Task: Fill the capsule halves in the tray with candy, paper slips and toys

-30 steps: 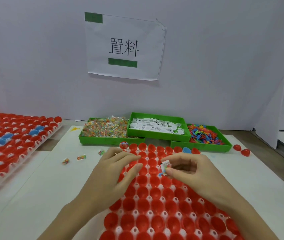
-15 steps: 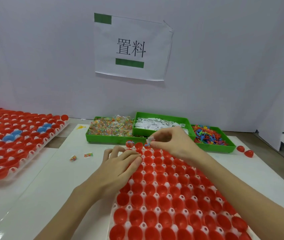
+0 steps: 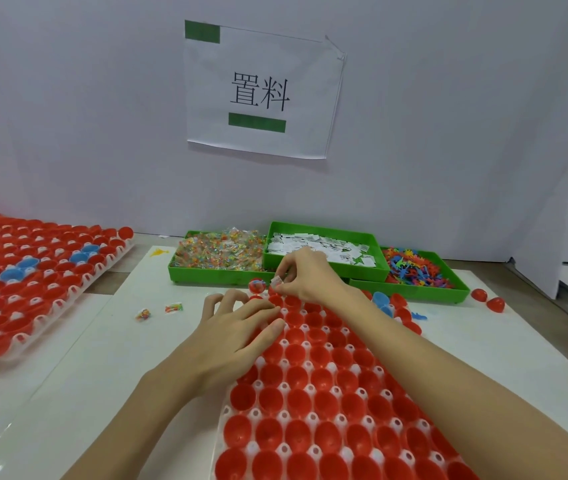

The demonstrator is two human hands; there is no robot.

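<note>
A white tray (image 3: 284, 419) full of open red capsule halves (image 3: 301, 398) lies in front of me. My left hand (image 3: 232, 336) rests flat on the tray's far left part, fingers spread. My right hand (image 3: 305, 275) reaches across to the tray's far left corner and pinches a small paper slip (image 3: 276, 281) just above the capsule halves there. Behind the tray stand three green bins: candy (image 3: 218, 254), paper slips (image 3: 324, 249) and coloured toys (image 3: 414, 270).
A second tray (image 3: 78, 289) of red and blue capsule halves lies at the left. Two wrapped candies (image 3: 159, 310) sit loose on the white board. Loose red halves (image 3: 486, 299) lie right of the bins. A white wall with a paper sign (image 3: 261, 91) stands behind.
My right hand has moved from the middle of the tray to its far left corner, carrying the slip. My left hand has stayed on the tray.
</note>
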